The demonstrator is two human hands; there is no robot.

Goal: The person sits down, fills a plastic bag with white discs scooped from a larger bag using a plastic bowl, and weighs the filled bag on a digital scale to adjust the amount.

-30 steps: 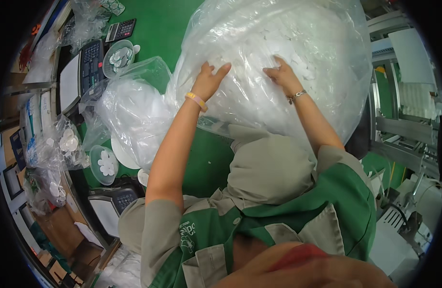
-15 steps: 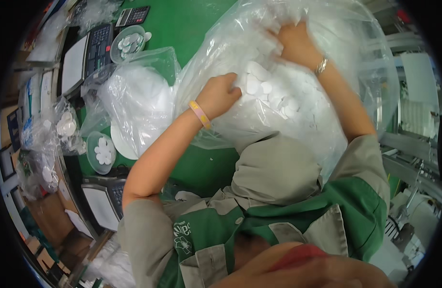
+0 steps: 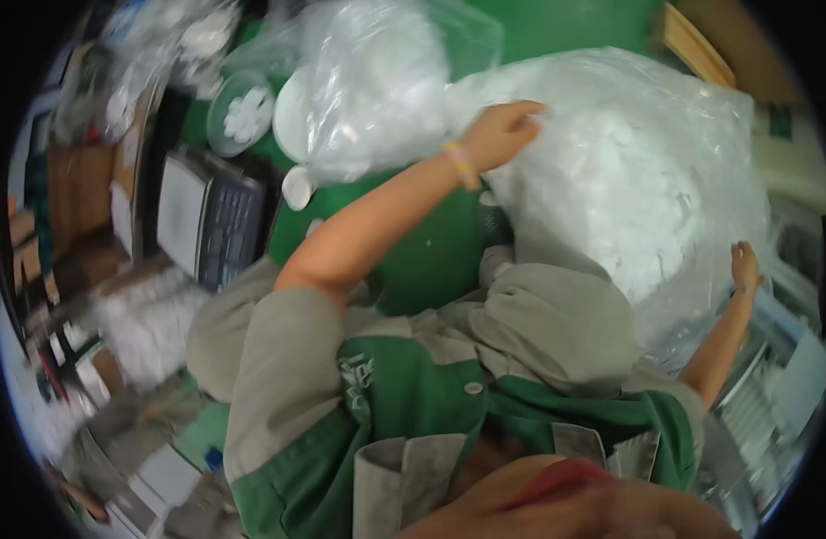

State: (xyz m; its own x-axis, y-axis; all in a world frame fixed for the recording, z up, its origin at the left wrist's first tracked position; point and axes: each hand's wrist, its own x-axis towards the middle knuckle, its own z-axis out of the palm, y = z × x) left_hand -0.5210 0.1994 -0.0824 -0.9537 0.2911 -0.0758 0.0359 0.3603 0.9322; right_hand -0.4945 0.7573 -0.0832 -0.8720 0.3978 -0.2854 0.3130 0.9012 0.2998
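A large clear plastic bag (image 3: pixel 557 189) lies before me, with a heap of small flat white pieces (image 3: pixel 646 216) inside. At its left edge my left hand (image 3: pixel 505 135), with a band on the wrist, is closed on the plastic film. Far to the right, my right hand (image 3: pixel 745 266) is closed at the bag's opposite edge; its fingers are small and slightly blurred. To the left of the big bag rests a smaller clear bag (image 3: pixel 377 85) of white material, beside a white round lid-like thing (image 3: pixel 290 117).
A bowl of white pieces (image 3: pixel 217 135) sits on the green surface (image 3: pixel 395 238) at the left. Nearer me are a small white round piece (image 3: pixel 298 188) and a scale-like device with keys (image 3: pixel 184 211). A wooden edge (image 3: pixel 698 47) shows at the back right, metal framework (image 3: pixel 772 359) at the right.
My right hand has left the white pieces and moved out to the bag's right edge. My left hand keeps near the left edge. The whole view has shifted, blurring the scene.
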